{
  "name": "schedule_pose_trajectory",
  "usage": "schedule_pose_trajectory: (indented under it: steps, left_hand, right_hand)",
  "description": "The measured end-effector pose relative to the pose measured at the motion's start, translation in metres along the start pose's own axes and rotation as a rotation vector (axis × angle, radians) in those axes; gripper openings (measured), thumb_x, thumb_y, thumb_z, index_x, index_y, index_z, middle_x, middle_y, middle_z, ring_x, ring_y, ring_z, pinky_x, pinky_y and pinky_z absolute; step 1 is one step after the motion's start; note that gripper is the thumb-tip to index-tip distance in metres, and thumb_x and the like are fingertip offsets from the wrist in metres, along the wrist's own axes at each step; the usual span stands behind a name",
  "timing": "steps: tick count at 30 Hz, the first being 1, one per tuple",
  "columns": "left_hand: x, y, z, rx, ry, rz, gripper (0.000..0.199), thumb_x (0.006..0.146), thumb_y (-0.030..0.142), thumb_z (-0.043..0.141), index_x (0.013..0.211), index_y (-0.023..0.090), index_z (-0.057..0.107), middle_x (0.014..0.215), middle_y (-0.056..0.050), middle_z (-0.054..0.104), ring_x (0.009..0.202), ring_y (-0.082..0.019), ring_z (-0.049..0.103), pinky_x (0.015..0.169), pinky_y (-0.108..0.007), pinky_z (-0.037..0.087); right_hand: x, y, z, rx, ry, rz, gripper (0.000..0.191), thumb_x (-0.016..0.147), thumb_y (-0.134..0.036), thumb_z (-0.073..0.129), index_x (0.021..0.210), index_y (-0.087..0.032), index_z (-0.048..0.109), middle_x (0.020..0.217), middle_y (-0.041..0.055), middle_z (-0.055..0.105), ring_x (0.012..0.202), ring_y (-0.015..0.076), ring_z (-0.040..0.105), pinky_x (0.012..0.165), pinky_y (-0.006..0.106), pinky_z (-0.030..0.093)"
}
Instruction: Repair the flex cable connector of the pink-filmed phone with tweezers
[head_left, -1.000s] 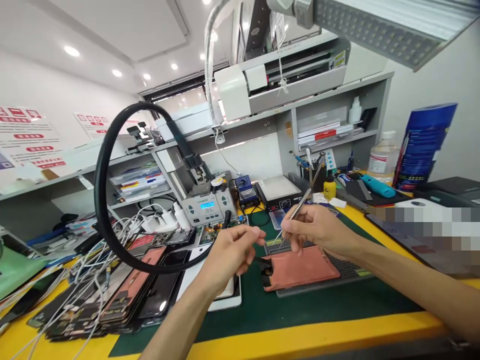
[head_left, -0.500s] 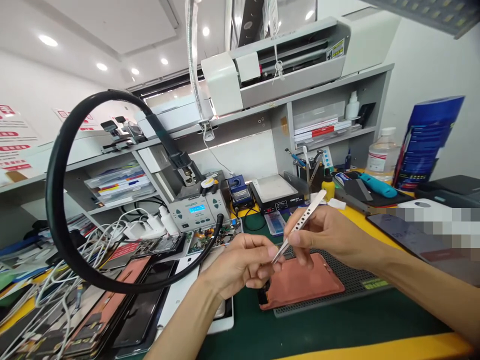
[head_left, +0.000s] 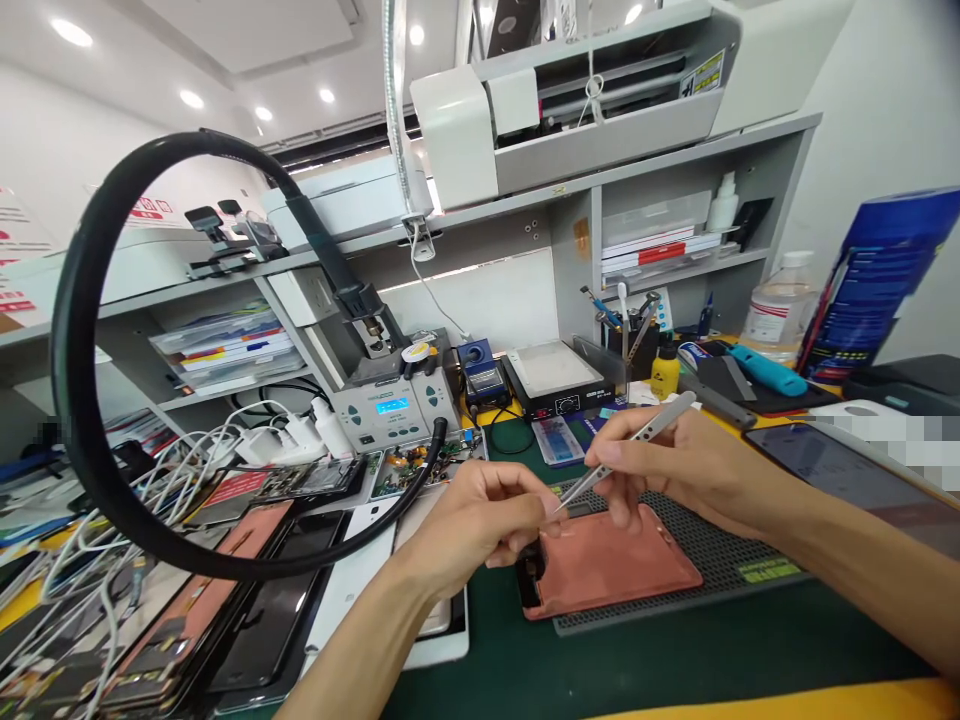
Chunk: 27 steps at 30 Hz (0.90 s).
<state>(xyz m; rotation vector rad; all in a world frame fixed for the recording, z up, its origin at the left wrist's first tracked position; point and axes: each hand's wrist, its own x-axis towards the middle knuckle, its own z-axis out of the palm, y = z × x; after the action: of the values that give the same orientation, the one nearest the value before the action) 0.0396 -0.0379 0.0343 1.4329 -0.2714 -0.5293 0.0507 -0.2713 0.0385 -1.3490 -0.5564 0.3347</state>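
Observation:
My right hand [head_left: 652, 462] grips metal tweezers [head_left: 646, 430], whose tips point down and left to the fingertips of my left hand [head_left: 501, 512]. The left fingers are pinched together; what they hold, if anything, is too small to name. Below both hands a reddish-pink phone-shaped panel [head_left: 615, 565] with a dark left end lies on a grey perforated mat [head_left: 720, 545]. This mat rests on the green work surface [head_left: 637, 665].
A thick black hose [head_left: 75, 330] loops at the left from a soldering station [head_left: 397, 415]. Phones and a white tablet [head_left: 349, 585] lie left of my arm. A yellow bottle [head_left: 664, 372], tool holder and clear bottle [head_left: 780, 308] stand behind; a dark phone [head_left: 840, 470] lies right.
The tweezers have tilted flatter, with their tips still at my left fingertips. My right hand has shifted slightly right. The camera view has moved a little.

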Motion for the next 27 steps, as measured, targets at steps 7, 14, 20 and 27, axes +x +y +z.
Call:
schedule_pose_trajectory:
  steps: [7,14,20,27]
  left_hand:
    - [0.001,0.001,-0.008,-0.029,0.008,-0.003,0.017,0.075,0.025,0.08,0.072,0.011,0.071,0.068,-0.006,0.066,0.045,-0.004,0.039,0.037,-0.017,0.019]
    - [-0.001,0.0,-0.008,-0.1,-0.048,0.021,0.011,0.076,0.015,0.075,0.087,0.012,0.076,0.083,-0.008,0.071,0.047,-0.003,0.042,0.036,-0.016,0.022]
    - [-0.005,0.001,-0.002,-0.116,-0.035,0.02,0.013,0.074,0.015,0.076,0.087,0.012,0.077,0.082,-0.008,0.071,0.046,-0.003,0.043,0.035,-0.015,0.023]
    - [-0.004,-0.005,-0.003,-0.199,-0.092,-0.021,0.013,0.077,0.011,0.073,0.09,0.011,0.077,0.084,-0.007,0.069,0.047,-0.003,0.044,0.035,-0.015,0.023]
  right_hand:
    - [0.007,-0.001,0.0,0.083,0.077,0.055,0.023,0.086,-0.035,0.081,0.079,-0.014,0.075,0.072,0.0068,0.074,0.057,0.019,0.072,0.049,0.025,0.06]
    - [0.006,-0.001,0.001,0.128,0.094,0.075,0.024,0.083,-0.035,0.084,0.08,-0.013,0.076,0.072,0.0081,0.075,0.053,0.0189,0.072,0.043,0.023,0.058]
    - [0.01,0.003,0.002,0.065,0.222,0.103,0.037,0.071,-0.047,0.09,0.074,-0.012,0.077,0.067,0.0104,0.076,0.049,0.0204,0.071,0.043,0.025,0.06]
    - [0.01,0.009,0.002,-0.095,0.315,0.081,0.051,0.073,-0.06,0.084,0.057,-0.013,0.074,0.055,0.0111,0.071,0.045,0.0204,0.068,0.044,0.027,0.06]
